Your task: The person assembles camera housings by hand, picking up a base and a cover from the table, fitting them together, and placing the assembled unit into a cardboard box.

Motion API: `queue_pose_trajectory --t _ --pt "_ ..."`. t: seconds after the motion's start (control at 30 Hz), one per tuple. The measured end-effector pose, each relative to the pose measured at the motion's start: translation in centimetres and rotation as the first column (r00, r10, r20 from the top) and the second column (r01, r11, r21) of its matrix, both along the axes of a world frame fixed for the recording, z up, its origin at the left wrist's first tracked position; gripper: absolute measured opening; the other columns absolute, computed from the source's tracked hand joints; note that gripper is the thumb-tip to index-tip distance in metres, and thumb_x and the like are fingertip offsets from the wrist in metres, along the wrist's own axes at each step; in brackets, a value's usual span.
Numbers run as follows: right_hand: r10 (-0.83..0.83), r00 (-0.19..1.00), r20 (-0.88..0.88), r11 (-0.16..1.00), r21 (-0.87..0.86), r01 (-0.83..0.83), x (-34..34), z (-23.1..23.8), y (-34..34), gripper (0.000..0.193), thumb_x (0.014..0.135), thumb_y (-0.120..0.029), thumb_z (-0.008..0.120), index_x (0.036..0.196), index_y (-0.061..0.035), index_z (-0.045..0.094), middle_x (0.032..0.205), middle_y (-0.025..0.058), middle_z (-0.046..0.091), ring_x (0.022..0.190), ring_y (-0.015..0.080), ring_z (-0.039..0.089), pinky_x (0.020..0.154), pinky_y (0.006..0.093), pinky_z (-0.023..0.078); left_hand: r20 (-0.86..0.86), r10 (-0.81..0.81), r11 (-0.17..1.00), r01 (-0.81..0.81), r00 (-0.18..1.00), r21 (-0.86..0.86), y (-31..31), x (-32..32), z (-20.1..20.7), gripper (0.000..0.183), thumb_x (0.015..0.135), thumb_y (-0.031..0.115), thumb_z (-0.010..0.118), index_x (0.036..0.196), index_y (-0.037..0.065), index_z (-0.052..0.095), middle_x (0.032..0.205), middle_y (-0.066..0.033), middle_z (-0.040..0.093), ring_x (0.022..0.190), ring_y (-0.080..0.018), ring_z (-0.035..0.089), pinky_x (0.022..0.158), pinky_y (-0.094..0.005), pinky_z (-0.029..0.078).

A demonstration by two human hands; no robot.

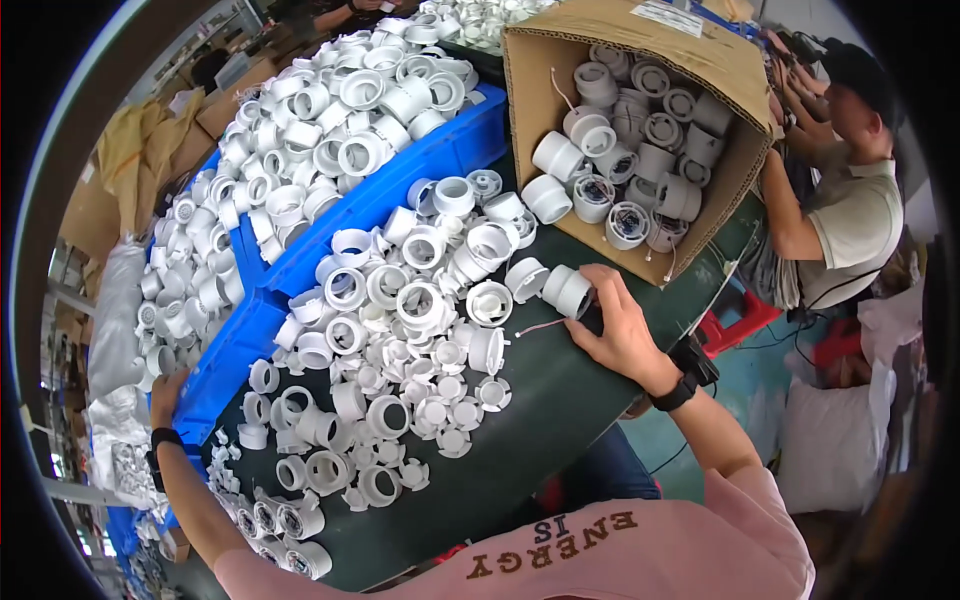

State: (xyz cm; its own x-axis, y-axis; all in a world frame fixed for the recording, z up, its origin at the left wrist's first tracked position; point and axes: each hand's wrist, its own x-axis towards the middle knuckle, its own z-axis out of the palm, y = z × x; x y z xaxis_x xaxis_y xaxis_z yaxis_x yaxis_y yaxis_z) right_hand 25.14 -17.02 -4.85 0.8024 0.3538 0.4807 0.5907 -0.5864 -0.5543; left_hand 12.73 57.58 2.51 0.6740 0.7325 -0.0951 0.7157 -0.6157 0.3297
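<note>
My right hand (625, 335) is closed round a white plastic cylindrical housing (568, 291), fingers over its top and thumb below. A thin wire (540, 328) with a small plug trails near the thumb. Another white housing (526, 279) lies just left of the held one. On the far left, my left hand (168, 395) is at the outer side of the blue bin (215, 375), by its rim; its fingers are largely hidden. Between my hands, white plastic rings (421, 305) and small white caps (455, 412) lie heaped on the dark green table (520, 420).
White rings and sleeves (362, 88) fill the blue bin's compartments. An open cardboard box (640, 25) on its side holds several wired housings (627, 225). More housings with circuit boards (302, 518) stand near left. A person (850, 170) works at right, beside a red stool (738, 325).
</note>
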Motion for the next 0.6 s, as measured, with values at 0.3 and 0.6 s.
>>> queue_pose_trajectory --t 0.3,0.6 --pt "0.009 0.980 -0.201 0.968 0.247 0.042 -1.6 0.2 -0.8 0.062 0.073 -0.013 0.073 0.125 -0.0011 0.042 0.101 0.0127 0.056 0.077 0.0190 0.055 0.074 0.0296 0.048 0.386 0.007 0.810 -0.232 0.922 0.539 -13.5 0.8 5.4 0.062 0.071 0.041 0.073 0.112 -0.002 0.055 0.105 -0.0230 0.063 0.098 -0.0337 0.061 0.084 -0.0385 0.047" --pt "0.795 0.547 -0.263 0.462 0.847 -0.264 -8.8 7.4 2.7 0.056 0.087 -0.015 0.064 0.134 0.0027 0.038 0.118 0.0108 0.055 0.103 0.0168 0.056 0.089 0.0302 0.045 0.492 -0.640 0.526 0.803 0.590 -0.279 -48.6 -5.9 5.2 0.050 0.063 0.018 0.085 0.103 0.002 0.059 0.088 -0.0065 0.065 0.081 -0.0115 0.062 0.072 -0.0271 0.050"
